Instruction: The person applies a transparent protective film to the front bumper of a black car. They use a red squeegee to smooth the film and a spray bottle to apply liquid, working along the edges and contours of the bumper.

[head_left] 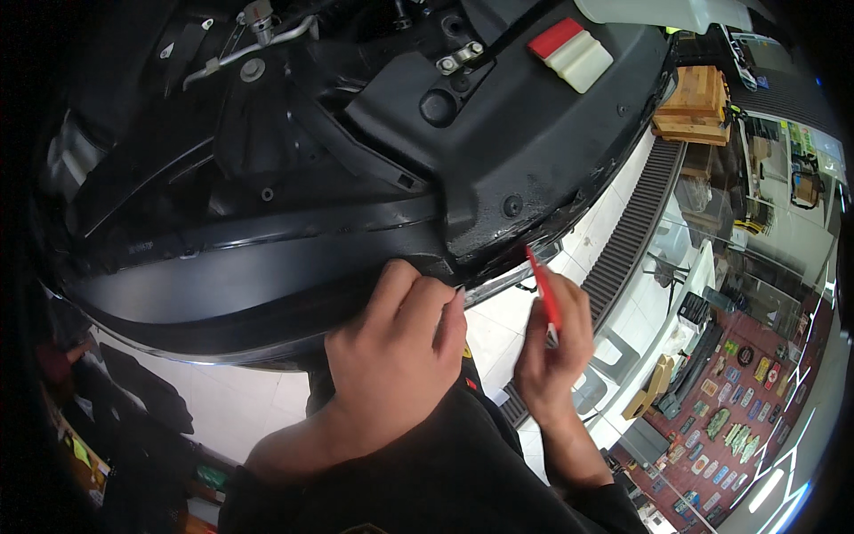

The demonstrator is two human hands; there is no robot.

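My left hand (391, 343) is at the edge of the glossy black car body panel (240, 289). Its fingers are curled and pressed together near the corner, and whatever they pinch is hidden. To its right, my right hand (559, 351) grips a thin red scraper (547, 294), seen nearly edge-on, with its pointed end up toward the front edge of the car. Wet spots show on the black plastic cover (525, 151) just beyond. A red and white squeegee (571, 55) lies farther back on that cover.
Engine bay parts, including a metal pipe (267, 44), fill the far left. A dark floor grate (636, 231) runs across white tiles on the right. Beyond are a wooden crate (694, 105), a long white table (663, 311) and a wall with several small plaques.
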